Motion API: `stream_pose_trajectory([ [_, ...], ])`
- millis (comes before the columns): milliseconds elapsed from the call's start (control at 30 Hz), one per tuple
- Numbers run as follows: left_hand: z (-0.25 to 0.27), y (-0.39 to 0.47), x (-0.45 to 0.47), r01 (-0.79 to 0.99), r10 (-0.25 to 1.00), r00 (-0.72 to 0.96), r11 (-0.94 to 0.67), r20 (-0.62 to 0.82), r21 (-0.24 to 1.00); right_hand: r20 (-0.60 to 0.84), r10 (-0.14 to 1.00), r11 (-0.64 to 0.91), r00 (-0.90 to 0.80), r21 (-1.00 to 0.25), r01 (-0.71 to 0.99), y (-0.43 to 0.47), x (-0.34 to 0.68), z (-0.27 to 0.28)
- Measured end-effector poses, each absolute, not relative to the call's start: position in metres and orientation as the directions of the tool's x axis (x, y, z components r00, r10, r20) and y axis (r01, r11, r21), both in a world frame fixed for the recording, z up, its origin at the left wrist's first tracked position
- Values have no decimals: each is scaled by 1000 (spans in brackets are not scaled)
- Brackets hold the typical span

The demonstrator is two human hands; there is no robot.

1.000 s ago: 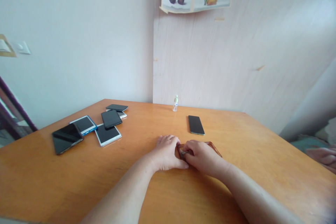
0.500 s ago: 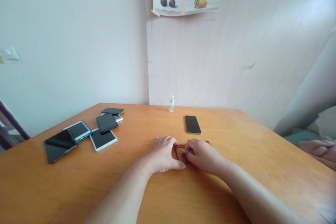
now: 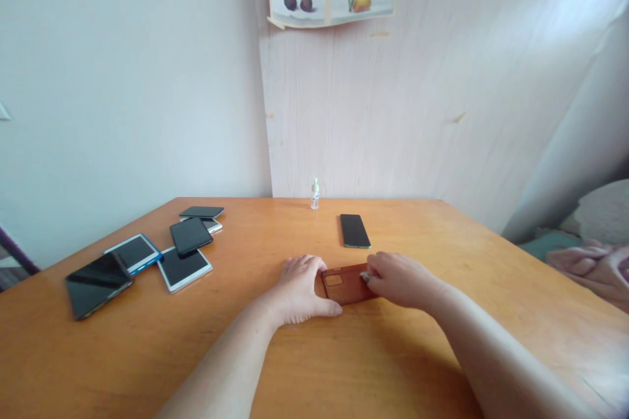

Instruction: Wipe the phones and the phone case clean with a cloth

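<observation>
A translucent reddish-brown phone case (image 3: 351, 283) lies flat on the table, its square camera cut-out toward the left. My left hand (image 3: 303, 291) grips the left end of the case, thumb at the near edge and fingers at the far one. Over the right part of the case is my right hand (image 3: 400, 279), its fingers closed on a small whitish wad (image 3: 365, 276) pressed to the surface. Most of the wad is hidden, so its material is unclear. Beyond the case, a dark smartphone (image 3: 354, 231) rests face up.
A small pump bottle (image 3: 315, 195) stands near the table's back edge. Several phones and tablets, among them a white tablet (image 3: 184, 268) and a black tablet (image 3: 98, 283), lie partly overlapping at the left. Another person's hands (image 3: 590, 268) show at the right edge.
My right hand has slid rightward along the case with the wad, uncovering the camera cut-out and the case's middle. My left hand keeps its grip. The view has shifted slightly right.
</observation>
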State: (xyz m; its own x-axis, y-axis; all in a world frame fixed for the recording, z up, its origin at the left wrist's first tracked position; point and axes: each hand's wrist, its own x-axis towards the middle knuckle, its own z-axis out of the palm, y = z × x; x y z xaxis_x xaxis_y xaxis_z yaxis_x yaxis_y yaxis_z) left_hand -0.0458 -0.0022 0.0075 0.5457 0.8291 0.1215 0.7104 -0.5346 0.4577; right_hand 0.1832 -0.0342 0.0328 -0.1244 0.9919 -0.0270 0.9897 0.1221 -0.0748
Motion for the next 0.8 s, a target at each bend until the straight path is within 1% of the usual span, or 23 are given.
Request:
stream_pose_trajectory([
  [100,9,-3,-45,711,832,541,-531,124,461,44,953,303,-301,-214,929,-41,154,23],
  [167,9,-3,-45,711,832,541,-530,122,462,65,935,353,-348,-240,904,-44,142,21],
  [233,10,-4,-46,712,834,540,-526,115,465,29,951,308,-309,-208,928,-43,143,23],
  [367,11,-3,-47,708,831,547,-523,100,475,-74,992,92,-98,-76,993,-35,176,35],
  [467,12,-3,-47,704,829,552,-523,92,480,-73,997,-30,28,-15,999,-29,198,38],
  [533,12,-4,-47,701,827,554,-525,95,482,-49,998,-45,45,-7,999,-28,197,36],
  [600,12,-4,-47,702,828,551,-526,102,480,-22,999,21,-23,-59,998,-30,184,31],
  [667,11,-3,-47,708,831,547,-525,105,473,28,987,159,-157,-170,972,-34,164,26],
  [733,11,-3,-46,712,831,546,-528,107,462,85,951,311,-299,-261,914,-38,148,21],
  [767,10,-3,-46,714,830,546,-530,110,458,106,936,353,-336,-276,894,-39,144,19],
  [800,10,-3,-46,714,830,546,-531,111,456,116,933,359,-340,-269,894,-39,143,19],
])
